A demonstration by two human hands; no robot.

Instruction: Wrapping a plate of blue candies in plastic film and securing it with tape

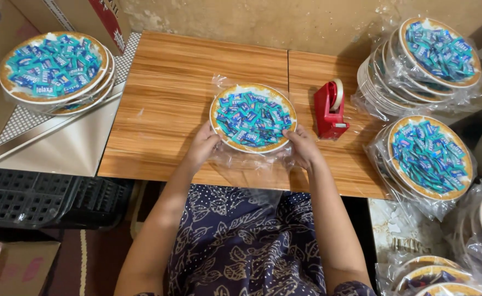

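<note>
My left hand (201, 147) and right hand (302, 147) each clasp an edge of the plate (217, 127) at the middle of the wooden table (164, 109), fingers curled onto its clear plastic wrap (252, 164). It is heaped with blue and teal wrapped candies (253, 117). Just right stands a red tape dispenser (329, 112); beyond it, stacks of wrapped candy plates (424, 60).

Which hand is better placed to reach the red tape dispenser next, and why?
The right hand. It holds the near right edge of the wrapped plate of sweets, with the red tape dispenser just beyond it on the table. The left hand would have to cross over the plate.
</note>
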